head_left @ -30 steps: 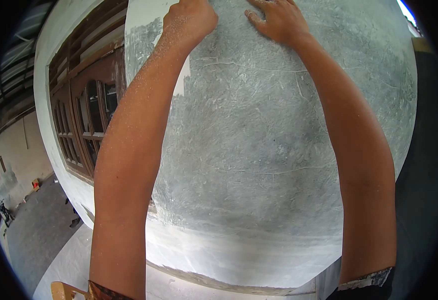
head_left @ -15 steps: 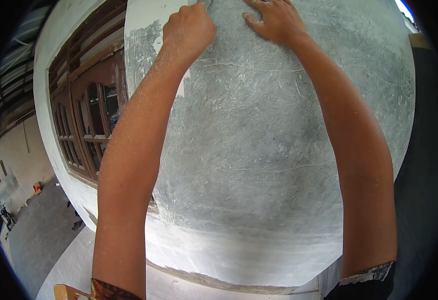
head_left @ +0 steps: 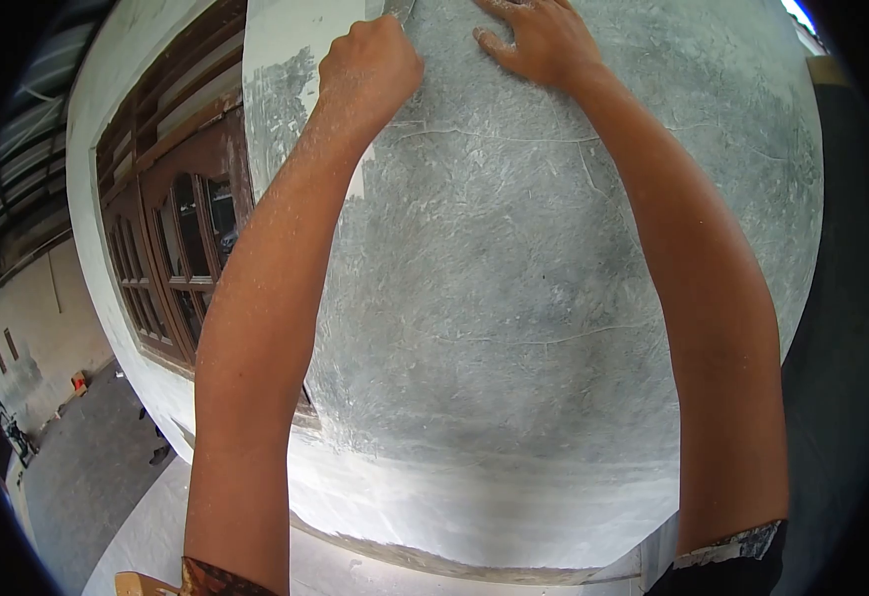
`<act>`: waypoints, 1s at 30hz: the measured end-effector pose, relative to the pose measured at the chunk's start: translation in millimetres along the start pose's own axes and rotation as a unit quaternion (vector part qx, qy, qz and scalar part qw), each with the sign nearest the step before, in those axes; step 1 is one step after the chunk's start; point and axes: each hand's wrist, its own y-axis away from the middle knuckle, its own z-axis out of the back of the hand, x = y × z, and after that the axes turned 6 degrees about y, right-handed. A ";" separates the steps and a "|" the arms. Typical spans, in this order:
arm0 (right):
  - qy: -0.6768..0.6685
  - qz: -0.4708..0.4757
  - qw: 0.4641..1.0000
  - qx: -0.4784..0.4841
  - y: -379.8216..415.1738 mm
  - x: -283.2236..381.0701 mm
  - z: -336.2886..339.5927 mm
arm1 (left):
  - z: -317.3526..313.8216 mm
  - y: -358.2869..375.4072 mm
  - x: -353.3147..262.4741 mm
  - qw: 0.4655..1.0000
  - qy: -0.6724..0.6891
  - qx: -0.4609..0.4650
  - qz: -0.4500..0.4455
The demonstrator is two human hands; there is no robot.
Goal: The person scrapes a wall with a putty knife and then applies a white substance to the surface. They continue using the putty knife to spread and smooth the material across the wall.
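At the top of the view, my left hand (head_left: 372, 65) is a dusty fist against the wall, wrapped round a scraper. A short piece of its grey metal blade (head_left: 401, 9) shows above the knuckles; the handle is hidden in the fist. My right hand (head_left: 544, 42) lies on the rough grey wall (head_left: 494, 258) with thumb and fingers spread, holding nothing. White dust coats its fingers, and the upper fingertips are at the frame's edge. Beside my left hand, some white paint (head_left: 281, 30) covers the wall.
Left of my arm is a brown wooden window (head_left: 181, 228) with glass panes. A wooden piece (head_left: 142, 584) stands low at the left. Behind it lie a dark floor (head_left: 87, 477) and a far wall (head_left: 42, 318) with a parked two-wheeler (head_left: 12, 432).
My left fist has dropped slightly and a bit more of the blade shows above it. My right hand stays spread on the wall, a little further left in view.
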 end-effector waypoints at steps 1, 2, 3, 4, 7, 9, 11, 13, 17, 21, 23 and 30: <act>0.001 0.001 1.000 -0.001 0.4 0.6 0.5 | 2.4 -5.0 -1.1 1.000 0.011 -0.009 -0.004; 0.000 0.004 1.000 -0.001 0.3 0.8 -1.5 | 2.9 -10.3 0.7 1.000 0.022 -0.018 -0.005; 0.001 0.006 1.000 -0.001 -1.4 0.1 -4.3 | 4.2 -17.4 1.9 1.000 0.023 -0.020 -0.003; 0.008 0.009 1.000 -0.006 -3.2 -1.3 -7.1 | 5.4 -25.6 1.7 0.999 0.033 0.003 0.028; 0.014 0.011 1.000 -0.007 -2.7 -2.8 -11.2 | 1.9 -16.4 2.4 0.996 0.035 0.047 0.062; 0.015 0.010 1.000 -0.007 -1.6 1.5 -5.7 | -1.7 -8.9 4.0 0.996 0.026 0.065 0.062; 0.017 0.004 1.000 0.005 1.1 3.4 -0.7 | -3.6 -6.7 2.7 0.997 0.027 0.045 0.058; 0.025 0.007 1.000 0.006 0.6 -0.9 -6.5 | -0.2 -13.9 2.0 0.998 0.031 0.034 0.032; 0.026 0.018 0.999 0.010 0.9 0.6 -5.4 | -6.7 -25.8 4.7 0.997 0.048 0.020 0.054; 0.042 0.039 0.998 0.020 -0.4 -1.1 -13.7 | -12.2 3.1 1.9 0.999 0.038 -0.007 0.003; 0.050 0.068 0.996 0.015 -4.7 -3.9 -18.4 | -6.1 9.1 -2.5 1.000 0.021 -0.004 0.008; 0.051 0.063 0.997 0.004 -2.4 -4.0 -20.8 | 9.1 -14.2 -7.1 0.994 0.035 0.061 0.082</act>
